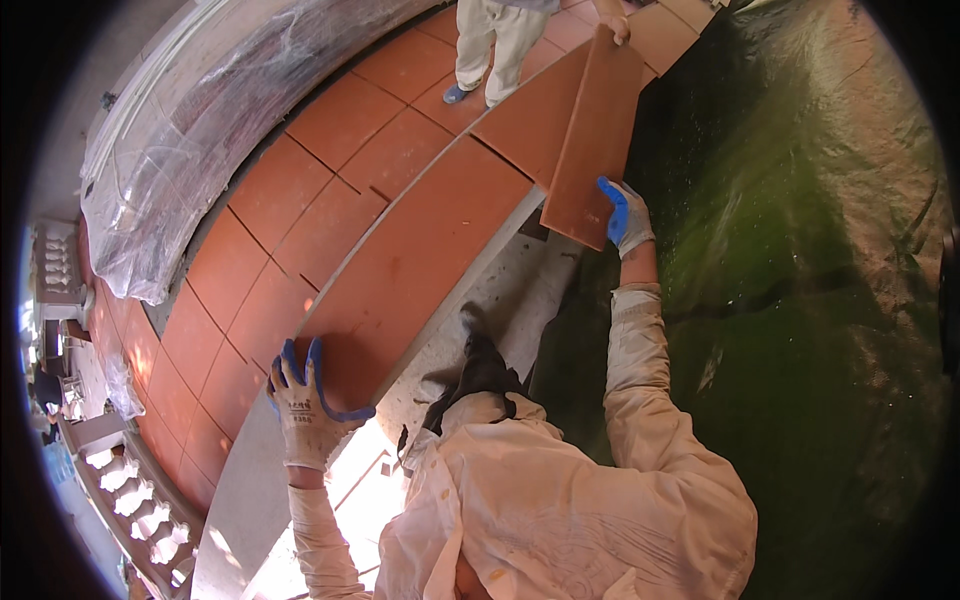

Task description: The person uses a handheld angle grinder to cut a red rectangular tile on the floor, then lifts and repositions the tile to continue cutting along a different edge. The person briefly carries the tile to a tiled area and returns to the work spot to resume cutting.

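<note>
My left hand [308, 415], in a white work glove with blue coating, lies spread at the near end of a long terracotta tile [430, 255] set along the curved step edge. Its fingers and thumb are apart on the tile's end. At the right, my gloved right hand [630, 218] grips the near edge of another long terracotta slab [590, 150], raised and tilted above the step. A co-worker's bare hand [618, 28] holds this slab's far end. My right fingertips are partly hidden behind the slab.
Upper terracotta floor tiles [290, 190] run along the left, beside a curved plastic-wrapped structure [230, 100]. A co-worker's legs [490, 50] stand on the tiles. Dark green sheeting [780, 300] covers the right side. A white balustrade [140, 510] stands lower left; bare concrete [490, 290] shows below the step.
</note>
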The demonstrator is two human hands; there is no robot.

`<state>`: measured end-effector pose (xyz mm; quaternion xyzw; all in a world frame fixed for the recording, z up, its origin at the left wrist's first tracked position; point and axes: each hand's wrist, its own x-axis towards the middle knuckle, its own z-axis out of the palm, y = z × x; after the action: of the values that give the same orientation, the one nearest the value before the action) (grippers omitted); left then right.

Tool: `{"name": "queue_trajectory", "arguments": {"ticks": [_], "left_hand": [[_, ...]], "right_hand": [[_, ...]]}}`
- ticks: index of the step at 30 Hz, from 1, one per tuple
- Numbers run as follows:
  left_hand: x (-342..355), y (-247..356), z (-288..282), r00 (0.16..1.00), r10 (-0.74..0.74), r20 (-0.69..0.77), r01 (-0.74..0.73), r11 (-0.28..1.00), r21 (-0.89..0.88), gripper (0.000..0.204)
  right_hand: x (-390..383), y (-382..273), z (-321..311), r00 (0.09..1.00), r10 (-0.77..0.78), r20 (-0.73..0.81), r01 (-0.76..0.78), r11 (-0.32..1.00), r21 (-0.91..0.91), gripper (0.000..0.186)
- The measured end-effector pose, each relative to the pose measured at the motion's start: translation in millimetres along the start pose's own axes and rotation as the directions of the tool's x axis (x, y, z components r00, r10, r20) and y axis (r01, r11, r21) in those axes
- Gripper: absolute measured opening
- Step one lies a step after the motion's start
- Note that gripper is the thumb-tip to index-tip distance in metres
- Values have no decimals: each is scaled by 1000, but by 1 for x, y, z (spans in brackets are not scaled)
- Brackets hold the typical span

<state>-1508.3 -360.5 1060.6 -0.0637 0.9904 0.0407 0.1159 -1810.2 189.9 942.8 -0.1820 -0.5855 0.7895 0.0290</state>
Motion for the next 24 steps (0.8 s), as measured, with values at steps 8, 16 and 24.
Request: {"name": "queue_trajectory", "arguments": {"ticks": [8, 16, 24], "left_hand": [[-40, -14, 9, 998, -56, 5, 56, 998, -11, 144], [-88, -21, 28, 994, -100, -43, 99, 994, -35, 142], [-138, -13, 38, 987, -159, -31, 154, 980, -123, 142]], "right_hand": [[-13, 1, -8, 976, 5, 217, -70, 954, 293, 44], [-120, 86, 15, 917, 350, 192, -398, 829, 393, 66], [-269, 136, 124, 575, 333, 748, -694, 682, 230, 52]]}}
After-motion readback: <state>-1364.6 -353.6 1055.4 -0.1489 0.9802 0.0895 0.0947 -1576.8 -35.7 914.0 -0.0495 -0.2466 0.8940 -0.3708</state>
